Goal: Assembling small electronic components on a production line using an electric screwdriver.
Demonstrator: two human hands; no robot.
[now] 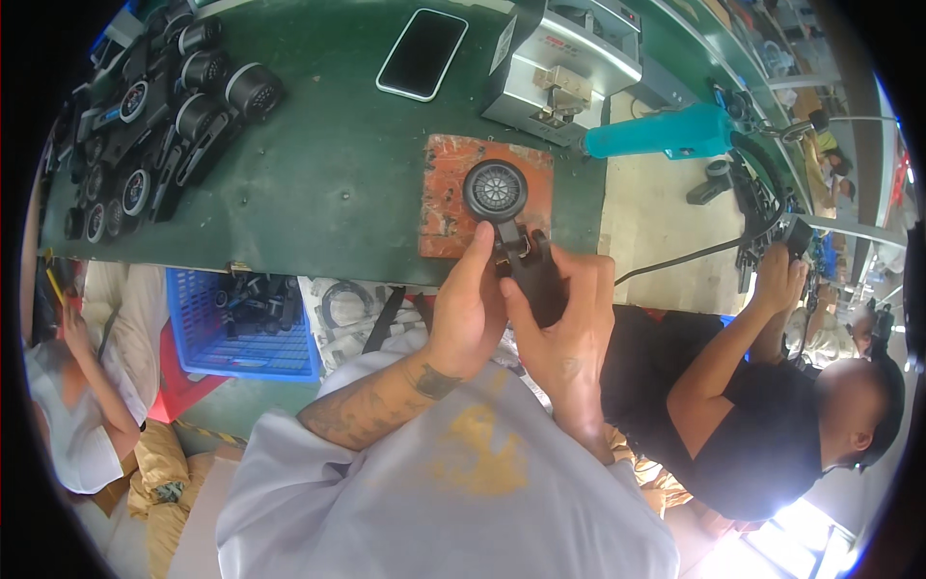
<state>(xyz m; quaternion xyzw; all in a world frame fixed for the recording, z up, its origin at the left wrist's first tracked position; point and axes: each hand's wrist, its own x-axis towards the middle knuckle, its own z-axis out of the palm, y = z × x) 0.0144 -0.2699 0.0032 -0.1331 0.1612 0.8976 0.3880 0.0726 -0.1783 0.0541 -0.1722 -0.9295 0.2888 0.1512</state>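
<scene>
A black hinged device (543, 280) with a round, spoked grille head (495, 189) is between my hands. Its head lies over an orange-red worn board (444, 207) at the table's near edge. My right hand (571, 333) is closed around the black body, thumb along its near side. My left hand (470, 314) grips it from the other side, thumb up by the hinge below the head. Some of the left fingers are hidden behind the device. Beyond the board stands a silver machine (559, 68), with a teal electric screwdriver (666, 133) to its right.
Several similar black devices (135, 145) are piled at the table's far left. A phone (422, 55) lies at the back. A blue crate (241, 357) with black parts stands below the edge. One co-worker (762, 415) sits close on my right, another person (77, 386) at far left.
</scene>
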